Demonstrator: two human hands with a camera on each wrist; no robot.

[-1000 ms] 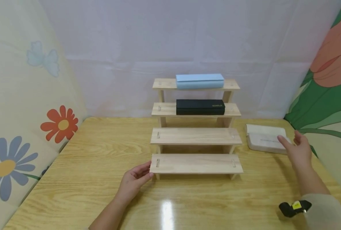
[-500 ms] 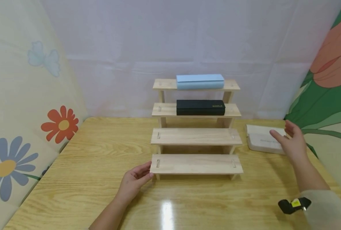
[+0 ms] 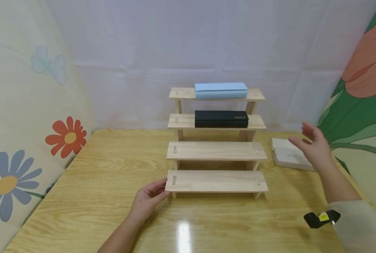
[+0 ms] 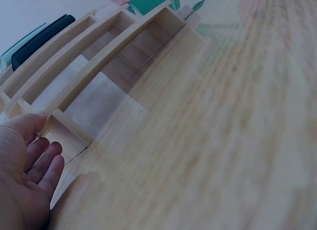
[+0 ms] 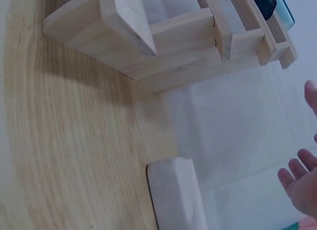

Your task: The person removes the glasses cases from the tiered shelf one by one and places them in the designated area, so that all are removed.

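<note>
A stepped wooden display stand (image 3: 216, 181) with tiered shelves stands on the table. My left hand (image 3: 145, 201) pinches the left end of its lowest shelf, thumb at the front corner; the left wrist view shows the remaining fingers loosely bent. On the top shelf lies a light-blue glasses case (image 3: 221, 91), and a black glasses case (image 3: 221, 119) lies on the shelf below it. My right hand (image 3: 316, 147) is in the air at the right, thumb and fingers apart, holding nothing. It partly overlaps a white flap-top case (image 3: 289, 160) lying on the table.
The wood-grain table (image 3: 118, 161) extends around the stand. Behind it hangs a white cloth (image 3: 137, 52). Flower-printed panels (image 3: 13, 105) border both sides. A small black device with a yellow label (image 3: 322, 217) is at the right sleeve.
My right hand has risen and moved left, from the white case's right side to over its upper right part. The left hand keeps its place on the stand, and the cases stay put.
</note>
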